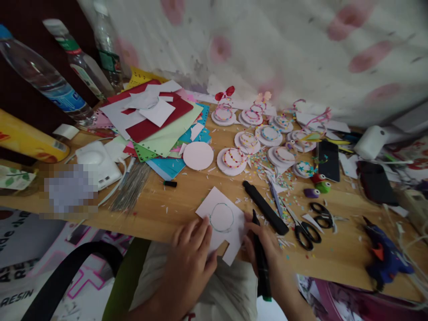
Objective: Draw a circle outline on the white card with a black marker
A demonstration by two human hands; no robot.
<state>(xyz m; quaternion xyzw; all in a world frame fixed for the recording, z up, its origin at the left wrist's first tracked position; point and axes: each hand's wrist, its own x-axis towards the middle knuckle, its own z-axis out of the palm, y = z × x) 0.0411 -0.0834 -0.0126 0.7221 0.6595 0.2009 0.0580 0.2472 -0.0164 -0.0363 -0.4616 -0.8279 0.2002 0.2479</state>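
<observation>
1. The right hand (pixel 270 255) grasps the black marker (pixel 261 261) in its fingers; long axis runs near to far, tip pointing far.
2. The left hand (pixel 192 256) rests released fingers on white card (pixel 222 219), at the table's (pixel 160 209) near edge.

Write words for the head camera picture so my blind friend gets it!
The left hand rests on white paper with a drawn circle; the right hand holds a dark marker. Beaded rings, coloured papers and scissors lie about the wooden table.
</observation>
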